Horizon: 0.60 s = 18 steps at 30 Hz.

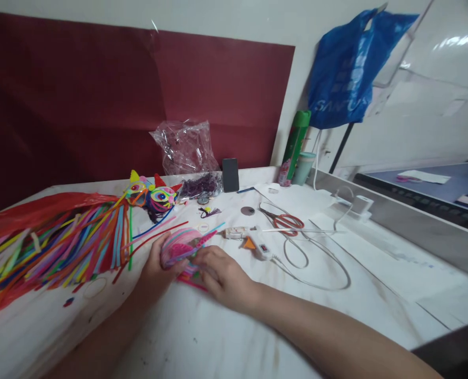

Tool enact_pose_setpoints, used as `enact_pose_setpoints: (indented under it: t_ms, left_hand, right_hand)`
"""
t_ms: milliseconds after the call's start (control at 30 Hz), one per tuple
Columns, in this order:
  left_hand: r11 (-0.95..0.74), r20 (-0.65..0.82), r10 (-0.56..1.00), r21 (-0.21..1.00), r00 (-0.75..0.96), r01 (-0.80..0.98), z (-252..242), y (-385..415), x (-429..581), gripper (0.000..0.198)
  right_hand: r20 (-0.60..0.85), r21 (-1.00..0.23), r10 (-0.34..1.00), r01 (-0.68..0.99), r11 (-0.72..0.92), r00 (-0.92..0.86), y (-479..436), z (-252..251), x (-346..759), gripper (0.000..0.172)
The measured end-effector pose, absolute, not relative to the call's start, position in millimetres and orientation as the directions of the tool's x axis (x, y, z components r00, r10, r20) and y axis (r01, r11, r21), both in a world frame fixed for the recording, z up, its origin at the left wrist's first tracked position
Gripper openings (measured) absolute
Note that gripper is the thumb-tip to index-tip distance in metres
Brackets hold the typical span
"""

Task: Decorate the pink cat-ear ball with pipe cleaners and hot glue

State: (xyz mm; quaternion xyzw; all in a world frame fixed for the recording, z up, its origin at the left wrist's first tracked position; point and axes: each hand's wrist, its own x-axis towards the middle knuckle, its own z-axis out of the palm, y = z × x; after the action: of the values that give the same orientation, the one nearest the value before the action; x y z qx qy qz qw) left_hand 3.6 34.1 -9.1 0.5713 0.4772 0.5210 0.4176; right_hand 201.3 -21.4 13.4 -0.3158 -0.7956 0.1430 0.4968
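Observation:
My left hand is wrapped round a rounded pink craft piece built from pipe cleaners, with light blue and purple strands on it. Against its right side, the fingers of my right hand are pinched on a purple pipe cleaner; blur and the fingers hide the exact grip. More pink and red pipe cleaners stick out below the piece, between the hands. Just beyond my right hand lies a white glue gun with an orange trigger.
Loose colourful pipe cleaners lie on a red plastic bag at left, beside two finished-looking cat heads. Scissors, a looping cable, a phone, a green spray can and a cup stand or lie behind and right.

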Motion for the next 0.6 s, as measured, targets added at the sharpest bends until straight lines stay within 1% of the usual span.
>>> enact_pose_setpoints:
  t_ms: [67, 133, 200, 267, 300, 400, 433, 500, 533, 600]
  left_hand:
    - [-0.138, 0.138, 0.99, 0.989, 0.007, 0.059, -4.7, 34.3, 1.6, 0.082]
    - [-0.117, 0.117, 0.993, 0.993, 0.027, -0.001, 0.8, 32.5, 1.3, 0.071]
    - [-0.104, 0.106, 0.994, 0.994, 0.031, -0.039, 5.5, 29.9, 2.6, 0.07]
    - [-0.085, 0.086, 0.996, 0.995, 0.023, -0.042, 9.1, 27.0, 5.0, 0.073]
    - [-0.077, 0.077, 0.997, 0.996, 0.016, -0.034, 10.5, 25.5, 6.4, 0.074]
    - [-0.066, 0.066, 0.998, 0.998, -0.002, -0.02, 13.3, 22.4, 9.7, 0.071]
    - [-0.066, 0.065, 0.998, 0.998, -0.004, -0.023, 13.7, 22.0, 10.2, 0.07]
    - [-0.069, 0.069, 0.998, 0.997, 0.003, -0.042, 13.6, 22.2, 10.1, 0.068]
    - [-0.07, 0.071, 0.997, 0.996, 0.01, -0.055, 13.3, 22.7, 9.5, 0.067]
    - [-0.074, 0.076, 0.997, 0.994, 0.02, -0.076, 12.6, 23.9, 8.1, 0.065]
  right_hand:
    - [0.667, -0.597, 0.701, 0.382, 0.705, -0.251, -21.1, 18.5, 205.7, 0.021]
    - [0.601, -0.654, 0.774, 0.434, 0.62, -0.199, -21.8, 21.3, 208.9, 0.018]
    - [0.535, -0.667, 0.812, 0.473, 0.575, -0.233, -24.3, 19.2, 207.3, 0.015]
    - [0.488, -0.636, 0.808, 0.5, 0.588, -0.329, -28.8, 11.5, 199.1, 0.007]
    - [0.466, -0.606, 0.795, 0.515, 0.606, -0.388, -31.2, 6.3, 193.0, 0.006]
    - [0.405, -0.45, 0.74, 0.587, 0.673, -0.538, -35.2, -9.4, 174.5, 0.027]
    - [0.389, -0.387, 0.723, 0.611, 0.691, -0.571, -34.9, -12.8, 170.8, 0.026]
    - [0.353, -0.269, 0.689, 0.637, 0.723, -0.633, -32.3, -14.7, 170.5, 0.014]
    - [0.328, -0.22, 0.677, 0.644, 0.733, -0.659, -30.3, -13.2, 174.1, 0.011]
    - [0.258, -0.132, 0.675, 0.666, 0.734, -0.692, -26.3, -6.7, 186.3, 0.013]
